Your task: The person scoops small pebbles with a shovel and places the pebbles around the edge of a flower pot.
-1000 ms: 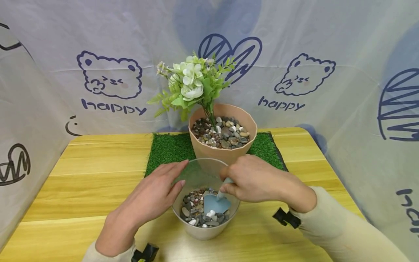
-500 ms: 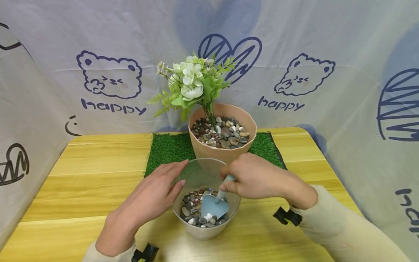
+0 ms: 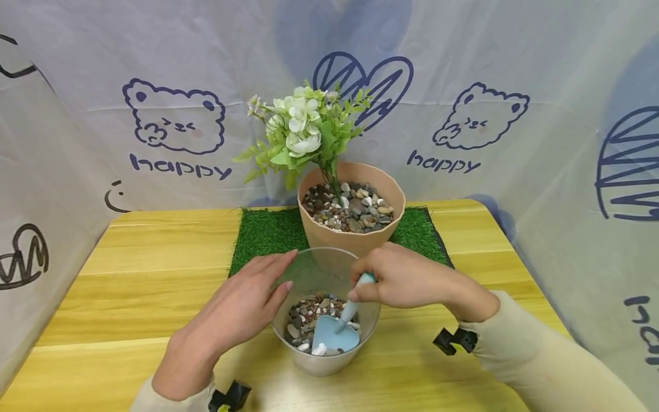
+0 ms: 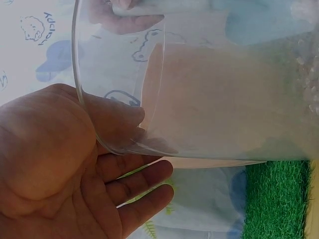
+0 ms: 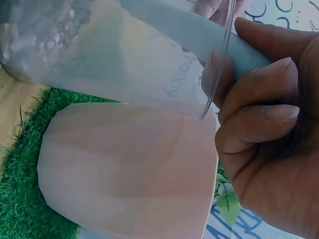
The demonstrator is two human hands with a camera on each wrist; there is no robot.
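A clear plastic bucket (image 3: 319, 366) with mixed pebbles (image 3: 308, 309) in it stands at the front middle of the table in the head view. My left hand (image 3: 234, 309) holds the bucket's left side at the rim, with the thumb and fingers on either side of the wall in the left wrist view. My right hand (image 3: 404, 277) grips the handle of a light blue toy shovel (image 3: 334, 335). The shovel's blade lies tilted on the pebbles inside, a white stone (image 3: 320, 349) at its front edge. In the right wrist view the fingers (image 5: 264, 84) curl around the handle near the rim.
Behind the bucket, a peach flowerpot (image 3: 342, 240) filled with pebbles stands on a green turf mat (image 3: 270, 234). White artificial flowers (image 3: 301, 126) rise from the pot. A printed curtain (image 3: 206, 34) surrounds the wooden table (image 3: 144, 274) at the back and sides.
The shovel's blade has moved toward the near side of the bucket and slightly left, more of it now showing above the pebbles. My left hand has stayed on the rim.
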